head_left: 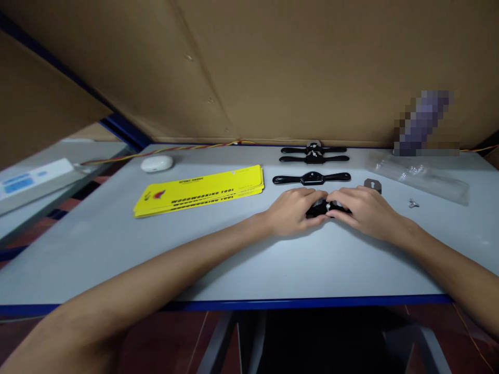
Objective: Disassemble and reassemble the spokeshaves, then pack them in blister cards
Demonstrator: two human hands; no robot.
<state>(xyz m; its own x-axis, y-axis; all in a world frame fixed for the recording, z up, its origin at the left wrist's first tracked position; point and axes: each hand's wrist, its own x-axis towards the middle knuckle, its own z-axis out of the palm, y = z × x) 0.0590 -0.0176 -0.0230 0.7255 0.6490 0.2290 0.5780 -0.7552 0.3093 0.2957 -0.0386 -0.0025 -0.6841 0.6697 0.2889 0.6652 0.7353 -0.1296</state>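
Both hands meet over a black spokeshave (320, 208) low on the table, its handles mostly covered by my fingers. My left hand (296, 209) is closed round its left side. From the right, my right hand (360, 210) grips it, with thumb and fingertips at a small silvery piece (328, 206) in the middle. Just beyond the hands lies another black spokeshave body (312, 178). A dark flat blade with a slot (373, 185) rests behind my right hand, and small silvery screws (414, 203) lie to its right.
Two more spokeshaves (314, 157) lie near the cardboard back wall (292, 67). Yellow printed cards (198, 191) are stacked at left, near a white rounded case (156, 163). Clear plastic bags (429, 182) and a blurred-out purple object (423, 122) are at right. A twisted cable (187, 147) runs along the back.
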